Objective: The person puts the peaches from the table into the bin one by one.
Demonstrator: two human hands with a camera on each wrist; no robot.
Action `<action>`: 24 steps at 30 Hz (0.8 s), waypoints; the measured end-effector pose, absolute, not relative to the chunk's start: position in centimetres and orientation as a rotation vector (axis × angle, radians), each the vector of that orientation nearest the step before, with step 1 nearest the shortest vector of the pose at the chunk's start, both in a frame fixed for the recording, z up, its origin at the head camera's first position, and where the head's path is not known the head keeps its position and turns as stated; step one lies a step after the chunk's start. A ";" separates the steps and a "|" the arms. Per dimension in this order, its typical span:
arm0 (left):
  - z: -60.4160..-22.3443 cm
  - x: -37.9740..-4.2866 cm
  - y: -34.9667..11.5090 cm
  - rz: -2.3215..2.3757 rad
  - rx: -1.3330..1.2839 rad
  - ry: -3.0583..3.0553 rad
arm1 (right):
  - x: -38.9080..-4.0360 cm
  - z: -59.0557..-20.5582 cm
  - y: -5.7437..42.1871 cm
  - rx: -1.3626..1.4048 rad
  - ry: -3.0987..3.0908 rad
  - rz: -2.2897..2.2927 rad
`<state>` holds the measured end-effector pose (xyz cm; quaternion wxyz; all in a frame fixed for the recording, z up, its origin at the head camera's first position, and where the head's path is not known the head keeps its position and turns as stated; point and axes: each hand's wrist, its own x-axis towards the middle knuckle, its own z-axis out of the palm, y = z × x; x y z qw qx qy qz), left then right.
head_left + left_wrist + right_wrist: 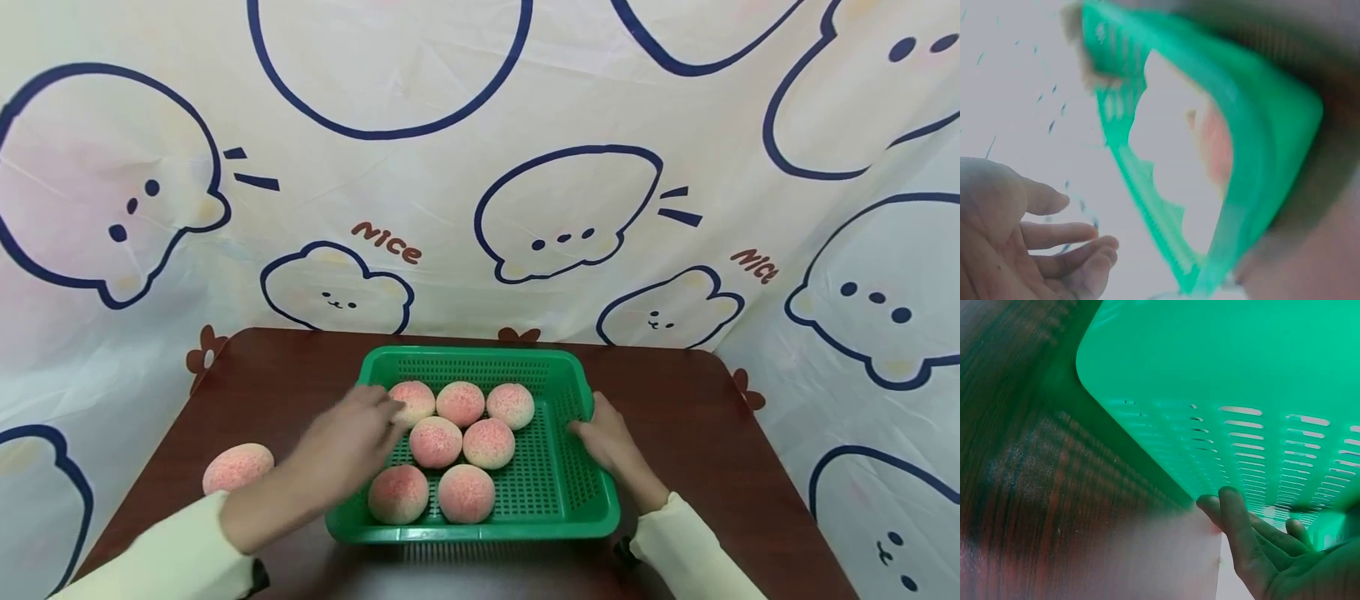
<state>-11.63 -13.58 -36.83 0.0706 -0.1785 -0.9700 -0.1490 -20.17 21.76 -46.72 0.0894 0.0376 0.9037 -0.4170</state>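
Note:
A green perforated plastic basket (547, 530) sits on the table with several pink-and-cream peaches (489, 443) inside. My left hand (347, 446) is blurred above the basket's left side, its fingertips overlapping the back-left peach (414, 403) from the head. In the left wrist view this hand (1041, 240) has loosely extended fingers with nothing between them. At the basket's right side, my right hand (613, 442) grips the rim, thumb over the inner side. The right wrist view shows the fingers (1238, 525) along the slotted outer wall. One more peach (238, 468) lies left of the basket, partly behind my left forearm.
The dark brown wooden table (697, 433) extends on both sides of the basket. Behind and beside it hangs a pale cloth (442, 200) with blue-outlined cartoon figures. Inside the basket, its slotted floor (536, 483) shows to the right of the peaches.

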 end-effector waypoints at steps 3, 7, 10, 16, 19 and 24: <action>-35.2 -11.8 -16.4 -0.453 -0.375 -2.927 | -20.3 -46.6 21.8 0.116 2.686 -1.241; -34.5 -12.2 -20.6 -0.472 -0.255 -2.987 | -20.3 -46.6 21.7 0.125 2.676 -1.260; -35.3 -12.5 -23.9 -0.458 -0.262 -3.022 | -20.2 -46.6 21.7 0.131 2.677 -1.272; -37.7 -11.5 -29.4 -0.342 -0.298 -3.192 | -20.1 -46.6 21.5 0.130 2.665 -1.278; -38.9 -10.9 -31.0 -0.302 -0.261 -3.308 | -20.2 -46.4 21.5 0.119 2.672 -1.279; -41.2 -10.6 -31.5 -0.425 -0.115 -3.437 | -20.4 -46.2 21.5 0.109 2.692 -1.283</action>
